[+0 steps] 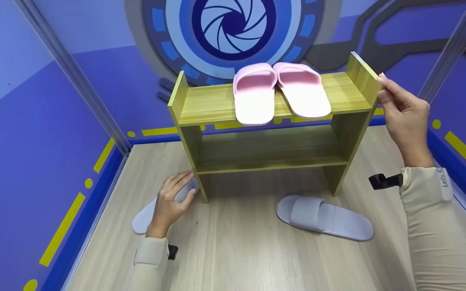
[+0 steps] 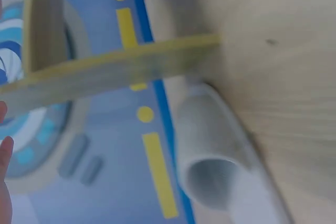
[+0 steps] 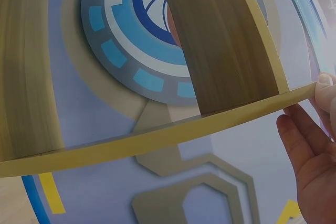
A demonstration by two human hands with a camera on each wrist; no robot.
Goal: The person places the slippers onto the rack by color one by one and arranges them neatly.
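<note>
A wooden shoe rack (image 1: 271, 167) stands on the floor against the back wall. My right hand (image 1: 409, 113) pinches the upper end of its right side panel between thumb and fingers; the right wrist view shows this grip at the panel (image 3: 157, 140). At the left panel, the fingertips of my left hand (image 1: 171, 202) are right at the edge by the middle shelf, fingers fairly straight. Two pink slippers (image 1: 254, 97) sit side by side on the top shelf. Partly hidden behind my left hand lies a grey slipper (image 1: 144, 218), also seen in the left wrist view.
Another grey slipper (image 1: 346, 222) lies on the floor in front of the rack's right side, its toe end pointing left. Blue printed walls (image 1: 55, 161) enclose the floor on the left, back and right.
</note>
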